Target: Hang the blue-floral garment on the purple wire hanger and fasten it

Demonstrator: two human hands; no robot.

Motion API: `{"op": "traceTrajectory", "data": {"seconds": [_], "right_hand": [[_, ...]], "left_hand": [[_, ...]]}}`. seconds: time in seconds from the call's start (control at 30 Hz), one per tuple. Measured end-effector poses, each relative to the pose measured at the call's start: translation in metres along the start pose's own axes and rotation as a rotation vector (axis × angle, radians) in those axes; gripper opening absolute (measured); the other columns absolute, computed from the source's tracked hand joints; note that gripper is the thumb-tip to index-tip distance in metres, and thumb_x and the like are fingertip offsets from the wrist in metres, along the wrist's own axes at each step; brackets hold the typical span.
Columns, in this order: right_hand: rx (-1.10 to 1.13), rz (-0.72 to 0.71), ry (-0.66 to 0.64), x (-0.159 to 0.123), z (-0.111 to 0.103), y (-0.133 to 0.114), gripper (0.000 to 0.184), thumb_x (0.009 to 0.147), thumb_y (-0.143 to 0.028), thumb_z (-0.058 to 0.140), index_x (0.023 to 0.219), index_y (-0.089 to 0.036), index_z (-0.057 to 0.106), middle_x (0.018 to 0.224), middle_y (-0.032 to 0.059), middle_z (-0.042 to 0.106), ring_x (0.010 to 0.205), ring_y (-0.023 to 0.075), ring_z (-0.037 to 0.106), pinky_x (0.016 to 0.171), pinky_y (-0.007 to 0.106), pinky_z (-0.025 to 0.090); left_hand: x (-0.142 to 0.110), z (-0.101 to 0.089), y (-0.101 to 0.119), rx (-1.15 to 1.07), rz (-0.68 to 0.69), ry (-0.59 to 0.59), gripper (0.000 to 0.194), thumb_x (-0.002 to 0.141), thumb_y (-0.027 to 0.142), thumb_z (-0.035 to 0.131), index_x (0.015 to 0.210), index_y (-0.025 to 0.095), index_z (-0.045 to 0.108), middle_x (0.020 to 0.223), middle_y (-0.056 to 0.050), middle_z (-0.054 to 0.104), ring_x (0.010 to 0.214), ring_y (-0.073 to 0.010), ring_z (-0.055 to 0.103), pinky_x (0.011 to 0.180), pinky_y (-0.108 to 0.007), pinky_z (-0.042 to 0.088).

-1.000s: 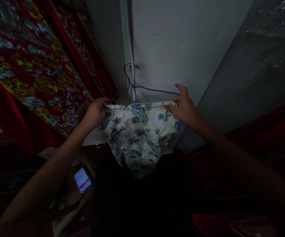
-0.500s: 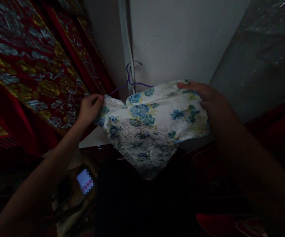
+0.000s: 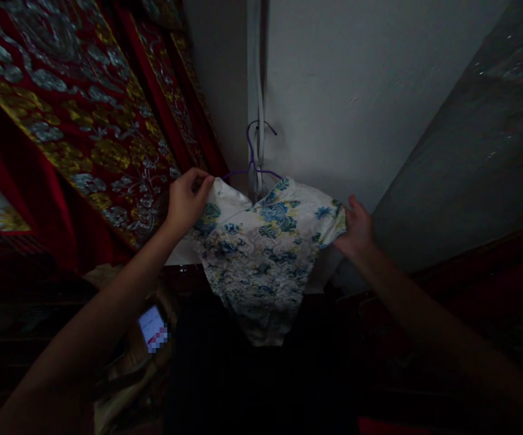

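Note:
A white garment with blue and yellow flowers (image 3: 261, 254) hangs over a thin purple wire hanger (image 3: 252, 160), which hooks onto a white strip on the wall. My left hand (image 3: 186, 202) pinches the garment's upper left edge at the hanger's shoulder. My right hand (image 3: 356, 229) grips the garment's right edge, fingers curled under the cloth. The lower part of the garment droops down to a point between my arms.
Red hangings with gold and silver embroidery (image 3: 75, 115) cover the left. A white wall (image 3: 334, 90) is behind the hanger. A grey glittery cloth (image 3: 479, 139) slopes on the right. A small lit screen (image 3: 153, 329) glows below my left arm. The lower area is dark.
My right hand has come down and to the left from its raised spot, and the garment now lies draped over the right side of the hanger. The left hand kept its hold.

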State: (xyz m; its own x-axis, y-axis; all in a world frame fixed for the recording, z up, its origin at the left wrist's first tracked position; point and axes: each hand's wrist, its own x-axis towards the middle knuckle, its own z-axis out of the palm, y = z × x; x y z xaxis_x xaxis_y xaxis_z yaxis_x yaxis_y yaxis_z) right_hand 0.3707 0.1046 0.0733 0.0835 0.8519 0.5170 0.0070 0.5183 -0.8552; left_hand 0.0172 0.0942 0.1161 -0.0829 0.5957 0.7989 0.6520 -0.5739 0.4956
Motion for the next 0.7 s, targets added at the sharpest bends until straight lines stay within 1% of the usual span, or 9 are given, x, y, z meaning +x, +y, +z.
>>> {"op": "traceTrajectory", "data": {"seconds": [0.07,0.13,0.27,0.37,0.43,0.5,0.57,0.6,0.7], "right_hand": [[0.147,0.110,-0.072,0.002,-0.007,-0.009,0.061,0.089,-0.073,0.043,0.098,-0.019,0.071,0.105,0.0160,0.072,0.113,0.0336,0.064,0.093,0.053,0.052],[0.259,0.207,-0.150,0.004,-0.012,-0.028,0.064,0.082,-0.076,0.044,0.102,-0.021,0.071,0.104,0.0168,0.072,0.117,0.0359,0.062,0.093,0.056,0.049],[0.318,0.164,-0.245,0.004,-0.002,-0.073,0.068,0.082,-0.076,0.040,0.116,-0.025,0.069,0.111,0.0125,0.072,0.118,0.0326,0.062,0.096,0.054,0.048],[0.276,0.151,-0.454,-0.005,0.014,-0.088,0.073,0.078,-0.082,0.044,0.109,-0.023,0.072,0.111,0.0112,0.073,0.118,0.0328,0.063,0.095,0.052,0.050],[0.181,0.140,-0.710,-0.016,0.024,-0.084,0.070,0.079,-0.081,0.049,0.104,-0.021,0.074,0.113,0.0121,0.073,0.120,0.0331,0.063,0.097,0.051,0.051],[-0.012,0.040,-0.867,-0.027,0.032,-0.067,0.055,0.084,-0.067,0.057,0.109,-0.021,0.073,0.122,0.0116,0.070,0.124,0.0310,0.061,0.104,0.050,0.049],[-0.270,-0.132,-0.826,-0.036,0.039,-0.042,0.044,0.087,-0.047,0.065,0.123,-0.023,0.067,0.134,0.0114,0.064,0.131,0.0285,0.056,0.113,0.050,0.042],[-0.389,-0.213,-0.757,-0.039,0.043,-0.029,0.050,0.086,-0.040,0.067,0.133,-0.023,0.061,0.142,0.0125,0.058,0.137,0.0284,0.051,0.117,0.051,0.038],[-0.612,-0.372,-0.622,-0.046,0.058,0.007,0.092,0.076,-0.031,0.076,0.156,-0.020,0.033,0.162,0.0178,0.031,0.152,0.0338,0.028,0.123,0.055,0.029]], "left_hand": [[0.002,0.002,0.001,-0.009,-0.046,0.003,0.019,0.090,0.032,0.063,0.089,0.015,0.071,0.079,-0.003,0.069,0.072,-0.0153,0.061,0.066,-0.025,0.044],[0.008,0.004,-0.003,-0.061,-0.120,0.024,0.022,0.091,0.033,0.059,0.085,0.015,0.071,0.078,-0.003,0.069,0.072,-0.0155,0.060,0.065,-0.025,0.043],[0.020,0.001,-0.013,-0.174,-0.226,-0.007,0.034,0.094,0.043,0.054,0.078,0.016,0.067,0.070,-0.002,0.063,0.066,-0.0143,0.056,0.061,-0.025,0.042],[0.016,-0.003,-0.011,-0.161,-0.175,-0.119,0.021,0.085,0.038,0.066,0.085,0.017,0.070,0.077,-0.002,0.067,0.070,-0.0151,0.058,0.064,-0.025,0.045],[0.006,-0.005,-0.002,-0.149,-0.113,-0.213,0.018,0.083,0.032,0.069,0.091,0.016,0.071,0.086,-0.004,0.071,0.078,-0.0172,0.062,0.071,-0.027,0.049],[-0.008,-0.003,0.012,-0.142,-0.044,-0.327,0.019,0.087,0.032,0.065,0.095,0.016,0.072,0.092,-0.006,0.072,0.085,-0.0195,0.064,0.077,-0.030,0.050],[-0.021,0.002,0.031,-0.171,0.022,-0.417,0.022,0.093,0.032,0.059,0.100,0.016,0.071,0.096,-0.007,0.073,0.091,-0.0205,0.065,0.083,-0.031,0.051],[-0.026,0.004,0.042,-0.210,0.050,-0.442,0.023,0.095,0.033,0.057,0.104,0.016,0.071,0.099,-0.007,0.073,0.094,-0.0205,0.066,0.085,-0.032,0.051],[-0.035,0.014,0.075,-0.374,0.103,-0.468,0.024,0.098,0.037,0.058,0.109,0.019,0.070,0.106,-0.007,0.072,0.100,-0.0206,0.067,0.090,-0.032,0.051]]}}
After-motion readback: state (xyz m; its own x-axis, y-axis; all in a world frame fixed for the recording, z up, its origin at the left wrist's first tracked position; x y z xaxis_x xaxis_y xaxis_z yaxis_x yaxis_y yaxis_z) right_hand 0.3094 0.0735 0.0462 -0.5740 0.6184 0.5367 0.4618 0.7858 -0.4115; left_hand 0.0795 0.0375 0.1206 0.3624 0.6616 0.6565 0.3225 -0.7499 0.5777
